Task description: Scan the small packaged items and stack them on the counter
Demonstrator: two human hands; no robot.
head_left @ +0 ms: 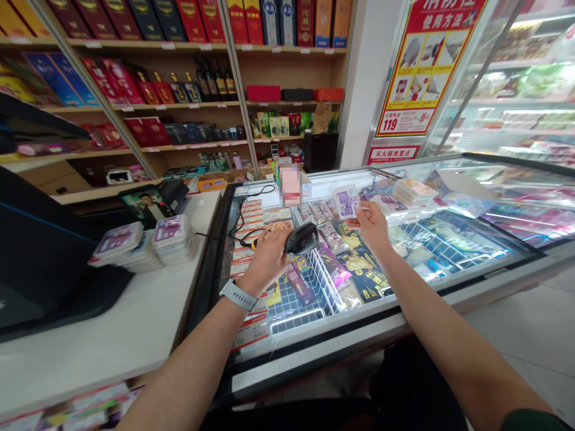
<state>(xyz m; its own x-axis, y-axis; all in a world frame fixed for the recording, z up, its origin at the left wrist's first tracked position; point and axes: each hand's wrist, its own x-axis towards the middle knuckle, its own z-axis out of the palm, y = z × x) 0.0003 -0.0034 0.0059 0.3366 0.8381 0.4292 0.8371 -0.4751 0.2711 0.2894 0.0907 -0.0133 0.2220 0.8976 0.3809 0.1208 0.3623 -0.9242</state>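
Behind a glass-topped freezer stand the shelves of a shop. Over the freezer is a small tub, white and purple, and the right hand holds it by its edge. Near the tub, but apart, is a black scanner, held in the left hand. Other tubs stand in stacks on the freezer and on the counter.

Left hand, toward 7 o'clock from centre, grips a black scanner; right hand, at 3 o'clock, holds a white-and-purple pack over the glass-topped chest. Stacked packs at 9; stocked shelves at 11.
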